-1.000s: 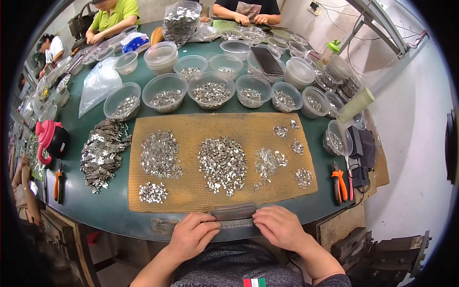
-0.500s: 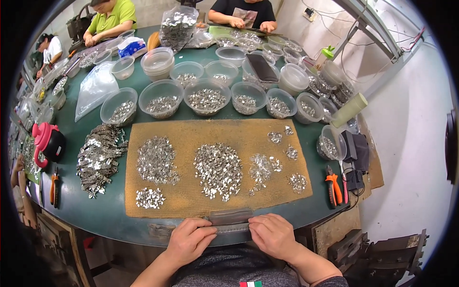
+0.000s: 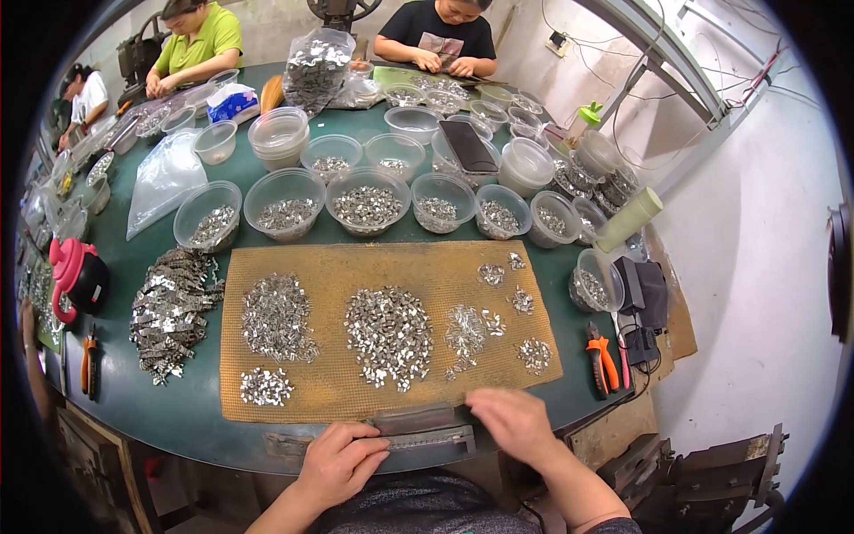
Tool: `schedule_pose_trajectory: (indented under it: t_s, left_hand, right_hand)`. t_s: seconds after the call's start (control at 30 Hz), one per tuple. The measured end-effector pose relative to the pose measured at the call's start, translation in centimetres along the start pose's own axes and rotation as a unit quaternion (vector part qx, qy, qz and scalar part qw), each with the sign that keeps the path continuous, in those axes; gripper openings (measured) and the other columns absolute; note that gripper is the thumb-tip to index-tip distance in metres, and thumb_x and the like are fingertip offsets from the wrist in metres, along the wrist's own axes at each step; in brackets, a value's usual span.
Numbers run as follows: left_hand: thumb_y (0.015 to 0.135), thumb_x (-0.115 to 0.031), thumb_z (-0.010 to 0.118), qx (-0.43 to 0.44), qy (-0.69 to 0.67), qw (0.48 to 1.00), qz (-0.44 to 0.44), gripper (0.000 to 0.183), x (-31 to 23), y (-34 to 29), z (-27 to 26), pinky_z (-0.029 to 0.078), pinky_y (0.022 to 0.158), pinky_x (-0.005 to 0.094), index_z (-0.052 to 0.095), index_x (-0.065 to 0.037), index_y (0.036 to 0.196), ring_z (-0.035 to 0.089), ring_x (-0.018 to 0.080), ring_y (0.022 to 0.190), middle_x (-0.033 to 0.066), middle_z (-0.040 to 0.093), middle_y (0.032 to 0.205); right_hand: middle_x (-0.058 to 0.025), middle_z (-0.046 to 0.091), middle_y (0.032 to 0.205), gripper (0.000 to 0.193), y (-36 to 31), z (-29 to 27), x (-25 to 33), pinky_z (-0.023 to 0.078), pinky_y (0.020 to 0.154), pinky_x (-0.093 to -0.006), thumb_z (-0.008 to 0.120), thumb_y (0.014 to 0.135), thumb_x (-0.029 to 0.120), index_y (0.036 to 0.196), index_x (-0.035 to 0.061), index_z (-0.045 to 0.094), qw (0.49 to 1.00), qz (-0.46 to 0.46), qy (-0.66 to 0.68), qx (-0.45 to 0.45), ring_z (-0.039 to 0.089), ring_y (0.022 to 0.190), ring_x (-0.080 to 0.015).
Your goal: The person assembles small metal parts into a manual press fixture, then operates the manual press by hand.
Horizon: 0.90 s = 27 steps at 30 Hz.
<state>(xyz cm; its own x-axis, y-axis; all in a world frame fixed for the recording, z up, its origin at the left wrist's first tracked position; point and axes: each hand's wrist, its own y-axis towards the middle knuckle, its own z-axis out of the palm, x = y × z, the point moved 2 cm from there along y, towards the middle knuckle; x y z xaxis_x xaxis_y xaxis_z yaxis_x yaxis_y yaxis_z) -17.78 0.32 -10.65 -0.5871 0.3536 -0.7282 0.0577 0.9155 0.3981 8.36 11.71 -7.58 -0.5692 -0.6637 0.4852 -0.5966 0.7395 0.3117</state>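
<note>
At the table's near edge lies a narrow grey metal bar [image 3: 431, 440] with a row of small pieces along it. A dark, flat-sided block [image 3: 411, 416] sits just behind it. My left hand [image 3: 340, 461] has its fingers closed on the bar's left end. My right hand [image 3: 514, 425] is off the bar, above its right end and the mat's near edge; motion blurs its fingers, so their grip is unclear. On the yellow-brown textured mat [image 3: 338, 392] are a large pile of small shiny metal pieces [image 3: 389, 338], a greyer pile [image 3: 276, 319] and several smaller heaps.
Behind the mat stand clear plastic bowls [image 3: 367, 222] of metal pieces. Stacked metal strips [image 3: 173, 311], orange-handled pliers [image 3: 90, 360] and a pink-lidded black jug [image 3: 82, 278] are left. Other pliers [image 3: 602, 360] and black adapters [image 3: 642, 294] are right. Two people work across the table.
My right hand has let go of the bar's right end and moved up and right, uncovering that end. My left hand stays on the bar. The whole view has shifted slightly.
</note>
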Motion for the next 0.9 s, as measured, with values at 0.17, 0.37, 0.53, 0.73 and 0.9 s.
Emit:
schedule_pose_trajectory:
  t_s: [0.17,0.37,0.53,0.73,0.9]
  left_hand:
    - [0.081,-0.010,0.082,-0.003,-0.001,1.000,-0.002,0.019,-0.3,-0.1,-0.1,0.056,0.077,0.0363,0.075,-0.009,0.099,0.068,0.0253,0.090,0.0052,0.070,0.101]
    - [0.081,-0.010,0.082,-0.002,-0.005,1.000,-0.002,0.018,-0.7,0.0,-0.5,0.056,0.076,0.0361,0.076,-0.009,0.099,0.068,0.0250,0.090,0.0052,0.069,0.101]
    - [0.081,-0.009,0.082,-0.004,-0.006,1.000,-0.001,0.019,-0.3,0.2,-0.5,0.056,0.075,0.0361,0.076,-0.009,0.099,0.068,0.0249,0.090,0.0052,0.069,0.101]
    - [0.080,-0.009,0.082,-0.001,-0.011,1.000,-0.005,0.019,-0.2,0.4,-0.4,0.056,0.075,0.0364,0.075,-0.009,0.098,0.069,0.0250,0.090,0.0049,0.069,0.100]
    - [0.081,-0.009,0.082,0.003,-0.001,1.000,-0.005,0.019,-0.3,0.5,-0.3,0.056,0.075,0.0364,0.075,-0.009,0.099,0.068,0.0251,0.090,0.0051,0.070,0.101]
  right_hand:
    - [-0.0056,0.071,0.093,0.017,2.6,0.6,-2.5,0.057,0.066,-0.0344,0.075,0.088,0.009,0.105,0.0088,0.074,0.997,0.014,-0.065,-0.050,0.072,0.077,-0.0252]
    - [-0.0032,0.068,0.089,0.015,2.9,1.3,-2.3,0.056,0.061,-0.0342,0.076,0.086,0.009,0.101,0.0106,0.073,0.984,-0.025,-0.166,-0.057,0.070,0.072,-0.0234]
    - [-0.0035,0.068,0.092,0.012,3.5,0.8,-2.3,0.056,0.061,-0.0342,0.076,0.086,0.008,0.097,0.0101,0.071,0.990,-0.016,-0.127,-0.057,0.070,0.073,-0.0243]
    - [-0.0057,0.069,0.098,0.011,2.8,-0.7,-3.5,0.057,0.071,-0.0372,0.073,0.090,0.010,0.100,0.0072,0.071,0.999,0.037,0.012,0.032,0.070,0.083,-0.0280]
    - [-0.0071,0.070,0.099,0.014,2.3,-0.2,-4.2,0.057,0.072,-0.0370,0.074,0.091,0.013,0.104,0.0082,0.073,0.998,0.059,0.030,-0.025,0.070,0.084,-0.0284]
